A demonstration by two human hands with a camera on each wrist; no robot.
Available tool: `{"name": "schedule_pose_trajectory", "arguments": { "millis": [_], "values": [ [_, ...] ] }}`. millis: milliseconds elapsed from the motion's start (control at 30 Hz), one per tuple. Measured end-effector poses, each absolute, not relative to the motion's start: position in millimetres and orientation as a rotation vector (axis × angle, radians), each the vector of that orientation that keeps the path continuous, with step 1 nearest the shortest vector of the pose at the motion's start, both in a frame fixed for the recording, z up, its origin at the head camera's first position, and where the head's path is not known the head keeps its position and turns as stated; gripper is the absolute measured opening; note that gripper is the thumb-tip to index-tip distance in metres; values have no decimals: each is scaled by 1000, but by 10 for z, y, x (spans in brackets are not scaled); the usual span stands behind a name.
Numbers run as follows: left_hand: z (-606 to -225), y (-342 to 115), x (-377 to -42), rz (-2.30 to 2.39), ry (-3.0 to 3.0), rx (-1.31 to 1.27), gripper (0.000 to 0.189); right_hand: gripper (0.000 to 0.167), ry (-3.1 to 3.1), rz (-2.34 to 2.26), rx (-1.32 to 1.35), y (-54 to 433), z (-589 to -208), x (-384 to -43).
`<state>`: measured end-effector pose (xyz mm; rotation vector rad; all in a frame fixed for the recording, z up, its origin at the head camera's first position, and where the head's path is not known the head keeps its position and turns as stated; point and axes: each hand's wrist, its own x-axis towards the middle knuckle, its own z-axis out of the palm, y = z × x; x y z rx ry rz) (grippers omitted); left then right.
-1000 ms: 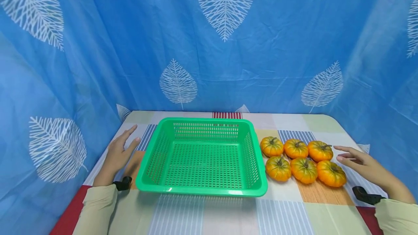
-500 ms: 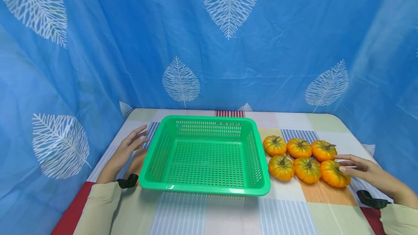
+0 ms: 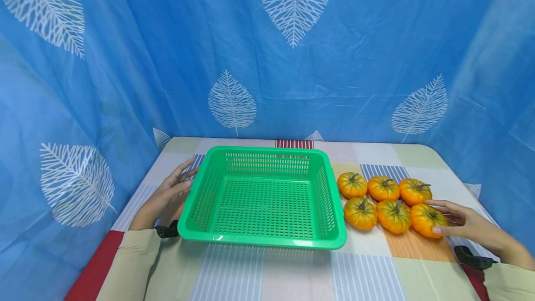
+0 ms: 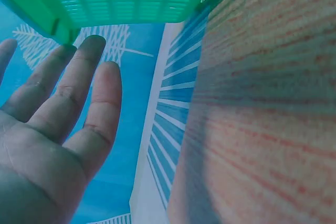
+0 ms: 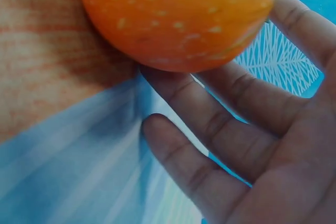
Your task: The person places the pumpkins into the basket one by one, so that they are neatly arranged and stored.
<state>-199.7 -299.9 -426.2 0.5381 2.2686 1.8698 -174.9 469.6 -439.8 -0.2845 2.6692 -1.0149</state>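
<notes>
Several small orange pumpkins sit in two rows to the right of a green plastic basket (image 3: 263,242). My right hand (image 3: 470,222) is around the front-row pumpkin at the far right (image 3: 427,219), thumb on its near side and fingers behind it. In the right wrist view the fingers (image 5: 210,121) lie against the underside of the pumpkin (image 5: 178,24), the little finger apart from it. My left hand (image 3: 167,194), fingers extended, is at the basket's left side. In the left wrist view its fingertips reach just below the rim of the basket (image 4: 121,11); contact there is unclear.
Three pumpkins make the back row, with the nearest to the basket at its left (image 3: 352,185). The checked tablecloth (image 3: 292,273) covers the table. A blue curtain with white leaves (image 3: 267,59) hangs behind and at both sides.
My right hand has moved left and down onto the far-right front pumpkin. My left hand has come right to the basket's side. The head view has shifted slightly.
</notes>
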Motion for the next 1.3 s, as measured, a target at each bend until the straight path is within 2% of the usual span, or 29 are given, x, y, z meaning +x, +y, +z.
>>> {"name": "schedule_pose_trajectory", "arguments": {
  "millis": [167, 333, 667, 1100, 1300],
  "values": [
    [-4296, -2983, -2029, 1858, 2230, 605, 74, 57, 2645, -1060, -292, 4713, -4452, -1737],
    [-4326, -2955, -2047, 1891, 2161, 592, 79, 53, 2669, -1051, -259, 4728, -4492, -1722],
    [-4385, -2894, -2069, 1921, 2136, 604, 75, 52, 2659, -1167, -217, 4744, -4576, -1695],
    [-4413, -2887, -2078, 1944, 2125, 569, 75, 58, 2696, -1119, -218, 4704, -4468, -1692],
    [-4402, -2882, -2079, 1944, 2119, 566, 75, 52, 2768, -1034, -221, 4656, -4345, -1686]
  ]
}}
